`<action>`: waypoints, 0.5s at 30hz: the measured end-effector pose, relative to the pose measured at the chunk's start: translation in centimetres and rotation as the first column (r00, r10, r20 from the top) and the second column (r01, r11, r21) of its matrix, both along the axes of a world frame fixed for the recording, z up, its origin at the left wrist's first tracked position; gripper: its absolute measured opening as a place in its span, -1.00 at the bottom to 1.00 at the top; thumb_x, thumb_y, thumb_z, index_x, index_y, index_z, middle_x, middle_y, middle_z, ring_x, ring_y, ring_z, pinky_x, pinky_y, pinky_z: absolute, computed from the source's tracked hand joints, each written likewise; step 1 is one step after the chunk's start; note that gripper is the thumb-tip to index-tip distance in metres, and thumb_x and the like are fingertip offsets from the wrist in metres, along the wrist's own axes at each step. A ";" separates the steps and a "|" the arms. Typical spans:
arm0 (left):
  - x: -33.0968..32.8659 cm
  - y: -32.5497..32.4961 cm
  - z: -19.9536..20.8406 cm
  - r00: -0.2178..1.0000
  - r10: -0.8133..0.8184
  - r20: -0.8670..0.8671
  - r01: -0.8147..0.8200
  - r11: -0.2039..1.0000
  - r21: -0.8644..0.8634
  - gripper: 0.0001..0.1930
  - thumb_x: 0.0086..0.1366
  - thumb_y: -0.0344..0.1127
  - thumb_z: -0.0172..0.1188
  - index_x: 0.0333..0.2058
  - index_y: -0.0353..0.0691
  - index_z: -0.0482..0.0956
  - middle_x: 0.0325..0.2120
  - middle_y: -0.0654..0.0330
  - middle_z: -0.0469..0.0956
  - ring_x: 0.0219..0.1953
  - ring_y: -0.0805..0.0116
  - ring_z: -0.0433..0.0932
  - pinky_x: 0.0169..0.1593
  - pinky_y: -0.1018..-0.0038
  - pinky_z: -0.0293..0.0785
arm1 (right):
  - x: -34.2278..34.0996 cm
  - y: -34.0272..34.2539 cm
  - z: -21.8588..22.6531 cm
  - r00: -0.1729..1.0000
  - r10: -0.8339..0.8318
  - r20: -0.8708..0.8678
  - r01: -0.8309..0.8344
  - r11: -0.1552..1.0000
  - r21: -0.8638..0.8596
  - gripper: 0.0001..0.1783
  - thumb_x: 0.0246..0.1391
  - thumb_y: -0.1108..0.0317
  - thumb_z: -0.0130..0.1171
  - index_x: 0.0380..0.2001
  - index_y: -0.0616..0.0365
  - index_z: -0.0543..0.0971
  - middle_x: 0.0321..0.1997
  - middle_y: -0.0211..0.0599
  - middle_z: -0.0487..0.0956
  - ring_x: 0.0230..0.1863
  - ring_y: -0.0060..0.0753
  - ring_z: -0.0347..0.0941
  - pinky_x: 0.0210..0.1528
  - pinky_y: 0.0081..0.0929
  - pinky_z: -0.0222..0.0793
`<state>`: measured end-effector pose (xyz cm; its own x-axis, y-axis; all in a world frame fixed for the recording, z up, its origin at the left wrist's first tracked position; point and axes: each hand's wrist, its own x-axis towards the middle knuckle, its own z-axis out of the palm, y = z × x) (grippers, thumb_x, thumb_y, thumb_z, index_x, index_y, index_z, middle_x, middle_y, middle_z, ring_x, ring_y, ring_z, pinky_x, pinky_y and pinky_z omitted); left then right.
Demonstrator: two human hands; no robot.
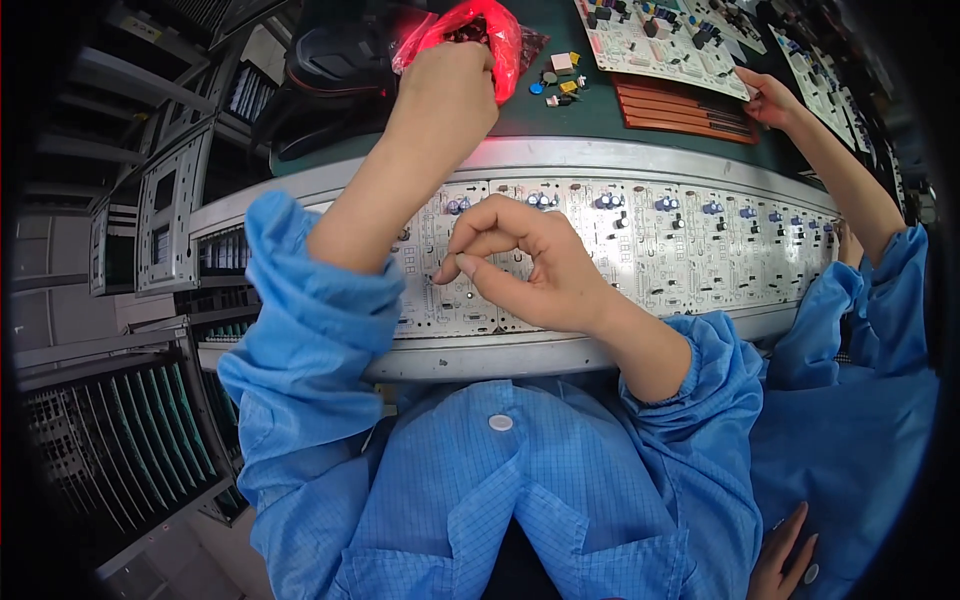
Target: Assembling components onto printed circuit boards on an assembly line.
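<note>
The person's bare left hand (447, 78), its forearm coming out of a pushed-up blue cloth sleeve (310, 310), reaches to the far side and into the mouth of a glossy red plastic bag (508, 55). Its fingertips are hidden behind the hand and the bag, so whether they pinch anything I cannot tell. Small dark parts (470, 33) show inside the bag, which lies on a dark green work surface (540, 122). Just right of it sits a loose cluster of small white, yellow and blue components (562, 80); to its left is a bulky black object (340, 62).

The bare right hand (540, 265) is nearer, above the left part of a row of flat white circuit boards (645, 262) dotted with small black and blue components. Its fingers are curled, with the thumb and forefinger tips close together at the left; whether they touch or pinch something small I cannot tell. The row of boards runs from left to right between a near grey metal rail (480, 362) and a far one.

At the far right, a co-worker's hand (770, 98) grips the edge of another populated white board (665, 50) above an orange-brown ridged stack (680, 108)
</note>
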<state>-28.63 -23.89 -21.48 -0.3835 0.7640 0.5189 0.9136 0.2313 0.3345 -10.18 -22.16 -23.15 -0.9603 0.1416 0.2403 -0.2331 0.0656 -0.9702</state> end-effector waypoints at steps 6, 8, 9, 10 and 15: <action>2.1 -5.5 3.6 0.948 -0.037 0.316 0.044 0.999 -0.013 -0.84 0.15 -0.46 0.12 -0.34 -0.39 0.62 -0.52 -0.10 0.58 -0.43 -0.02 0.58 -0.23 0.28 0.49 | -0.3 -0.3 0.1 1.000 0.000 0.021 0.000 1.000 -0.012 -0.85 0.10 0.53 0.06 -0.22 0.24 0.45 -0.34 -0.33 0.66 -0.18 -0.61 0.47 0.01 -0.50 0.27; 2.2 -7.0 4.2 0.903 0.010 0.429 0.019 0.998 -0.062 -0.84 0.17 -0.46 0.11 -0.34 -0.41 0.61 -0.53 -0.06 0.58 -0.45 0.11 0.59 -0.27 0.36 0.48 | -0.3 -0.2 0.2 1.000 -0.007 0.021 0.008 0.999 -0.050 -0.86 0.11 0.52 0.06 -0.23 0.25 0.44 -0.34 -0.30 0.66 -0.18 -0.60 0.48 0.00 -0.51 0.29; 2.2 -7.6 4.4 0.875 0.034 0.483 0.010 0.996 -0.088 -0.84 0.17 -0.46 0.11 -0.33 -0.42 0.60 -0.53 -0.04 0.58 -0.47 0.17 0.59 -0.29 0.40 0.47 | -0.3 -0.2 0.2 1.000 -0.011 0.021 0.013 0.997 -0.070 -0.86 0.11 0.52 0.06 -0.23 0.25 0.44 -0.34 -0.28 0.66 -0.18 -0.60 0.49 0.00 -0.51 0.29; 2.2 -8.2 4.5 0.876 0.027 0.481 0.013 0.997 -0.081 -0.84 0.17 -0.46 0.11 -0.33 -0.42 0.60 -0.53 -0.04 0.58 -0.47 0.17 0.59 -0.29 0.40 0.47 | -0.2 0.0 0.2 1.000 -0.015 0.019 0.016 0.998 -0.063 -0.86 0.11 0.52 0.06 -0.23 0.25 0.44 -0.34 -0.28 0.66 -0.18 -0.60 0.49 0.00 -0.51 0.29; 2.1 -10.9 3.8 0.817 0.033 0.575 0.023 0.996 -0.090 -0.85 0.21 -0.48 0.06 -0.29 -0.44 0.54 -0.53 0.04 0.58 -0.46 0.36 0.56 -0.33 0.47 0.44 | 0.1 3.2 1.3 0.977 -0.205 0.065 0.214 0.961 -0.176 -0.86 0.15 0.48 0.04 -0.22 0.24 0.44 -0.33 -0.21 0.66 -0.18 -0.54 0.52 -0.08 -0.55 0.35</action>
<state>-26.53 -34.82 -17.63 -0.5947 0.7929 0.1324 0.5594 0.2899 0.7765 -10.04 -18.97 -21.81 -0.9138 0.3779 0.1487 -0.1882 -0.0695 -0.9797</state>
